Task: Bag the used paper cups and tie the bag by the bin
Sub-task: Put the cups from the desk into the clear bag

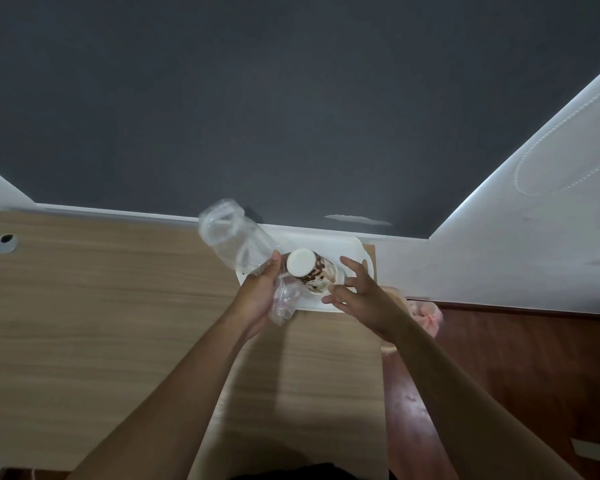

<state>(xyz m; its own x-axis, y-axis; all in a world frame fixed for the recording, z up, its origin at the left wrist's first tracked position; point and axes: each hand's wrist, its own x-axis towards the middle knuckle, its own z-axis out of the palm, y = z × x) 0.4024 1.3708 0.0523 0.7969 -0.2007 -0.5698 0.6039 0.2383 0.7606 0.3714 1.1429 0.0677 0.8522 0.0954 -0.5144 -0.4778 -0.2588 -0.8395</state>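
Clear bag (pixel 222 233) is gripped by L hand (pixel 260 292) while paper cup (pixel 307 271) is best nudged fully in by spread, empty-fingered R hand (pixel 357 292), w/o crushing.

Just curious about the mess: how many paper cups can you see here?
1: a brown-patterned paper cup, bottom up, above the white tray, apparently inside the clear plastic bag. Others may be nested inside it, unseen.

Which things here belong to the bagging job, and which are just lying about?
In the job: clear bag, gripped by the left hand; patterned paper cup; right hand, open beside it; pink-lined bin.
Lying about: white tray, wooden desk, cable hole.
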